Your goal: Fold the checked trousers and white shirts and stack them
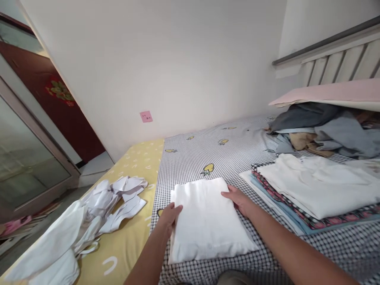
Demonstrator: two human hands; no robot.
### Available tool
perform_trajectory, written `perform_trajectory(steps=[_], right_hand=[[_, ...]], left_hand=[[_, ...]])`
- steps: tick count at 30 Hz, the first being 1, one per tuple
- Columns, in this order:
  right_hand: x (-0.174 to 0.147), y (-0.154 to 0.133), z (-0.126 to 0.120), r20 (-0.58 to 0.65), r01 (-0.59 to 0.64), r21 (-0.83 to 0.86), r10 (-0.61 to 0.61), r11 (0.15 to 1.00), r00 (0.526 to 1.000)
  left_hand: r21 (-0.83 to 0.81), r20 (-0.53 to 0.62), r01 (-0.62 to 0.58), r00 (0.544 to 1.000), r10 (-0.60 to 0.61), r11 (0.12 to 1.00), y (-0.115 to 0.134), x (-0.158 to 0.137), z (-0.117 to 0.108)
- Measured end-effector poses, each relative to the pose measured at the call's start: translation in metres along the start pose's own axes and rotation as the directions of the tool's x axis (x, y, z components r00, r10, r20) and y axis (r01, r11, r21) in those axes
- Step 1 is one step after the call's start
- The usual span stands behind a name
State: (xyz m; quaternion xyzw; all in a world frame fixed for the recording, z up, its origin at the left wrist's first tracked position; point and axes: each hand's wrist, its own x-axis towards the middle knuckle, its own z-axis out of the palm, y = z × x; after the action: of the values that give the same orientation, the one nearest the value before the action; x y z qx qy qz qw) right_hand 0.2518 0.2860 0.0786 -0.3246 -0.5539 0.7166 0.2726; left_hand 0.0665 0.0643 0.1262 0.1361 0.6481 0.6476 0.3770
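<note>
A white folded garment [208, 221] lies flat in a neat rectangle on the checked bedsheet [196, 154] in front of me. My left hand [172, 215] grips its left edge, thumb on top and the fingers tucked beneath or against the side. On the opposite side, my right hand [239, 200] holds the upper right edge, with the thumb over the cloth and most fingers hidden. The garment's exact kind cannot be made out while folded.
To the right lies a stack of folded clothes [314, 186], white on top. Behind it, grey and brown clothes [326, 126] are heaped under a pink board-like item [329, 93]. Crumpled white cloths [97, 213] cover part of the yellow sheet [124, 245] at left.
</note>
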Motion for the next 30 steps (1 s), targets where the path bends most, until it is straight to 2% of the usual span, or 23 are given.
perform_trajectory(steps=[3,6,11,14,16,18,20,21,23,25,27,30], right_hand=[[0.009,-0.007,0.013,-0.057,0.098,-0.085,-0.103,0.992,0.993],[0.017,-0.011,0.027,-0.071,0.162,-0.203,-0.179,0.966,0.981],[0.024,-0.020,0.032,-0.185,0.071,-0.466,-0.176,0.882,0.967],[0.011,-0.033,0.041,-0.250,0.041,-0.579,-0.226,0.814,0.941],[-0.010,-0.040,0.054,-0.208,0.114,-0.730,-0.378,0.674,0.902],[-0.038,-0.037,0.069,-0.066,0.201,-0.884,-0.536,0.423,0.842],[-0.064,-0.023,0.081,0.090,0.243,-0.950,-0.572,0.195,0.815],[-0.074,-0.013,0.084,0.140,0.251,-0.958,-0.538,0.137,0.831],[-0.086,0.012,0.087,0.205,0.259,-0.963,-0.430,0.070,0.879],[-0.087,0.033,0.085,0.231,0.260,-0.965,-0.346,0.039,0.910],[-0.084,0.045,0.082,0.238,0.260,-0.965,-0.311,0.030,0.920],[-0.080,0.049,0.080,0.238,0.252,-0.968,-0.295,0.011,0.925]], left_hand=[[-0.054,-0.002,-0.094,0.996,0.094,0.994,0.002,-0.003,0.011],[-0.093,-0.052,-0.178,0.983,0.174,0.980,-0.003,-0.006,0.016],[-0.031,-0.202,-0.143,0.970,0.134,0.989,-0.018,-0.002,0.008],[0.021,-0.241,-0.131,0.962,0.132,0.991,-0.023,0.004,0.006],[0.045,-0.250,-0.129,0.959,0.136,0.991,-0.026,0.006,0.008],[0.056,-0.270,-0.126,0.953,0.137,0.990,-0.030,0.006,0.010],[0.056,-0.295,-0.124,0.946,0.135,0.991,-0.033,0.003,0.011],[0.056,-0.305,-0.123,0.943,0.134,0.991,-0.035,0.001,0.010],[0.064,-0.317,-0.118,0.939,0.132,0.991,-0.038,-0.003,0.007],[0.079,-0.319,-0.111,0.939,0.131,0.991,-0.040,-0.006,0.003],[0.089,-0.320,-0.102,0.939,0.126,0.991,-0.041,-0.007,0.000],[0.081,-0.319,-0.087,0.941,0.109,0.993,-0.041,-0.004,-0.003]])
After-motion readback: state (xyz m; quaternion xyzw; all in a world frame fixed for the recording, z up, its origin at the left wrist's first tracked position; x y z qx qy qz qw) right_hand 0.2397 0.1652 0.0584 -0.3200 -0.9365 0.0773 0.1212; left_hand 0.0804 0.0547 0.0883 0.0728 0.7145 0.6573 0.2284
